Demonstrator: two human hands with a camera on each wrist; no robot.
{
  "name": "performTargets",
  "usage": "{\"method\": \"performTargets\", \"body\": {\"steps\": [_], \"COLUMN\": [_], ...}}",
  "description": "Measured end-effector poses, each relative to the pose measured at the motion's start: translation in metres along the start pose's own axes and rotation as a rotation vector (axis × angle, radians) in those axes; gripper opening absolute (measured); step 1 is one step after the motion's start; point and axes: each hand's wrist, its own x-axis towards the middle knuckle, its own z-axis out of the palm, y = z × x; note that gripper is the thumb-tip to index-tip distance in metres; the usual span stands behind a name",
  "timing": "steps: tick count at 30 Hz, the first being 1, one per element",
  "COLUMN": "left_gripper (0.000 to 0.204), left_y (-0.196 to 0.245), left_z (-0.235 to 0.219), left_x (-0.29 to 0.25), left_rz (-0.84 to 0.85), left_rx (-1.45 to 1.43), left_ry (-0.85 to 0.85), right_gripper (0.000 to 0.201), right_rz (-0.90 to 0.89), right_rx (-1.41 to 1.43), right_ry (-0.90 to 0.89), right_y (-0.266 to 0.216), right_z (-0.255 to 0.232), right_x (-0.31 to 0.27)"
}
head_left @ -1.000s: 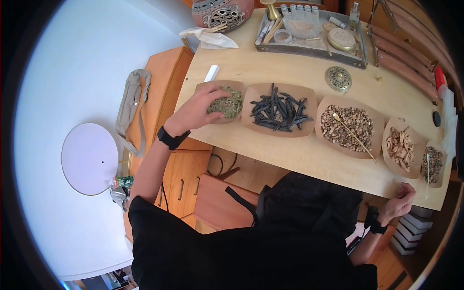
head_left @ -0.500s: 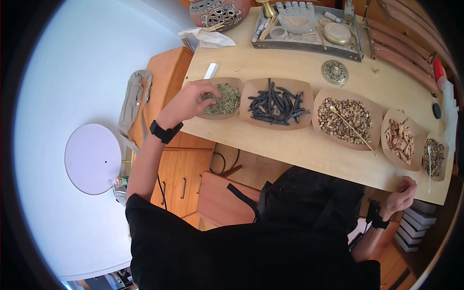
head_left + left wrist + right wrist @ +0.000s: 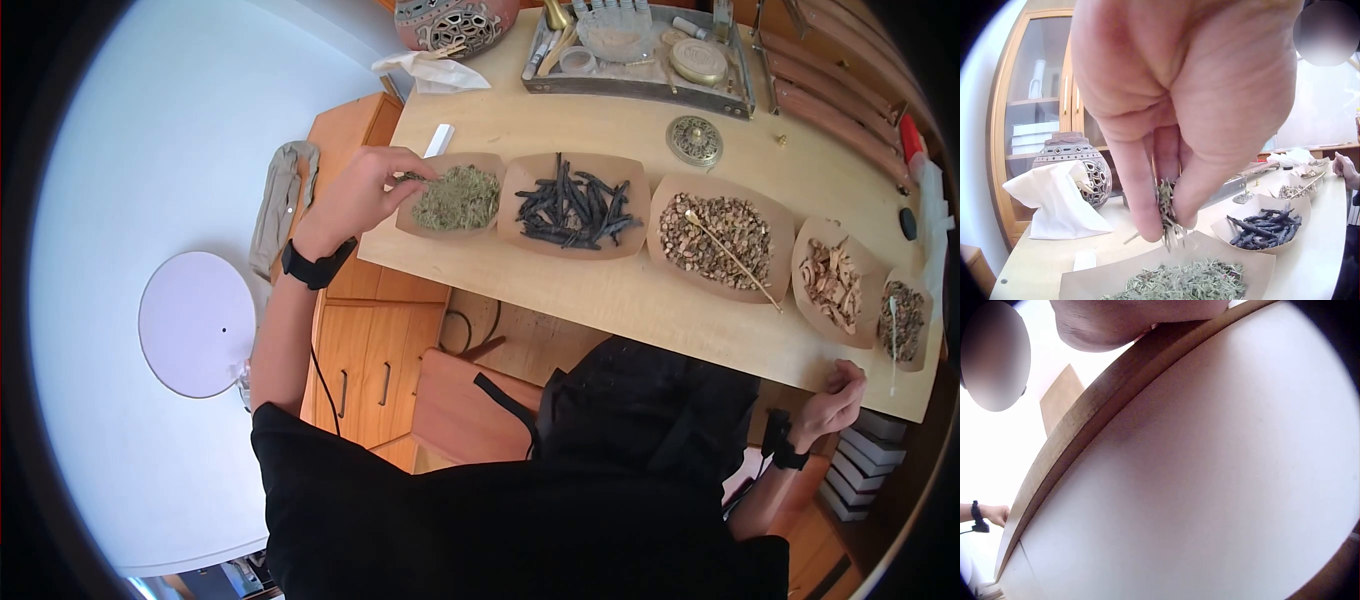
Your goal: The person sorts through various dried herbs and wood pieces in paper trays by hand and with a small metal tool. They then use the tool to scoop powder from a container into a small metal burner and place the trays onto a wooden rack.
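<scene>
My left hand [image 3: 365, 195] pinches a small tuft of dried green herb [image 3: 1168, 209] between thumb and fingers. In the left wrist view the stalks poke out below the fingertips, over a brown paper tray [image 3: 1259, 270] of the same herb. That herb pile [image 3: 460, 198] spreads across the tray's bottom in the head view. At the table's front right edge my right hand [image 3: 832, 402] rests, fingers loosely curled around nothing. Only part of the right hand [image 3: 1141, 319] shows along the table edge in the right wrist view.
Rightward stand paper trays of dark wrinkled pods [image 3: 572, 212], chopped pieces with a gold spoon [image 3: 735, 262], pale chips [image 3: 832, 288] and mixed bits [image 3: 905, 318]. Behind are a pierced brass lid [image 3: 694, 141], a grey tray [image 3: 640, 98] of jars, and a white cloth [image 3: 440, 75].
My left hand has gone from reaching into the herb, fingers spread, to pinching a tuft and drawing it up and left toward the tray's edge. The right hand stays at the table edge.
</scene>
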Motion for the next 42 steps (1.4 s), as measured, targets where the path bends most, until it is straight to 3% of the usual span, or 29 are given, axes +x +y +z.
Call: {"method": "performTargets", "body": {"steps": [5,10,18,28,31,33,36,42], "left_gripper": [0.021,0.021,0.020,0.017,0.027,0.044,0.058,0.059], "left_y": [-0.001,-0.001,0.006,-0.010,-0.007,-0.015,-0.021,-0.017], "left_z": [-0.001,-0.001,-0.002,0.024,0.028,0.038,0.049,0.063], "left_x": [-0.003,-0.005,-0.004,0.001,0.005,0.005,0.004,0.006], "left_rz": [-0.031,-0.028,-0.021,-0.014,-0.074,0.073,0.077,0.031], "left_rx": [-0.011,-0.016,-0.014,-0.012,-0.005,0.005,-0.023,-0.069], "left_ry": [0.003,0.023,0.082,0.128,0.005,-0.025,-0.107,-0.079], "right_gripper": [0.050,0.047,0.047,0.044,0.044,0.045,0.045,0.047], "right_rz": [0.067,-0.004,0.027,0.032,0.031,0.022,0.004,0.031], "right_rx": [0.005,0.010,0.017,0.000,-0.012,-0.011,-0.003,0.005], "right_ry": [0.009,0.012,-0.004,0.015,0.001,0.002,0.000,0.001], "right_y": [-0.005,0.002,0.002,-0.002,0.003,0.004,0.005,0.003], "right_z": [0.000,0.000,-0.002,0.000,-0.003,-0.003,-0.002,-0.002], "right_x": [-0.001,0.001,0.000,-0.001,0.000,0.000,0.000,-0.001]}}
